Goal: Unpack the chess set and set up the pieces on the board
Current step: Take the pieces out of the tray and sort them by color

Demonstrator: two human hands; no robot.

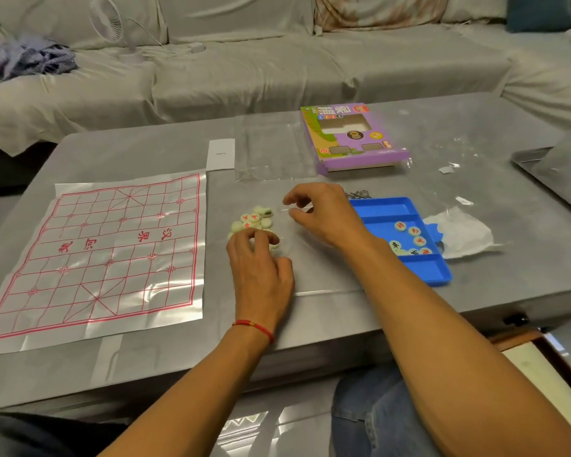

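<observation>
Cream discs: a heap of chess pieces lies on the table right at the left fingertips, seemingly inside a clear plastic bag that's hard to make out.
Left hand: palm down, fingers curled onto the near edge of the heap; whether it actually pinches a piece, I cannot tell.
Right hand: just past the heap, thumb and forefinger nipped on what looks like the bag's film, pulling it away.
Board: red-lined sheet, flat and bare, well off to the left of both hands.
Blue tray: tucked under the right forearm, a few pieces in it.
Purple box: beyond the right hand, done with.
Doing it well: pin the heap, peel the film slowly so no discs roll off, then turn them face up before carrying them left.
</observation>
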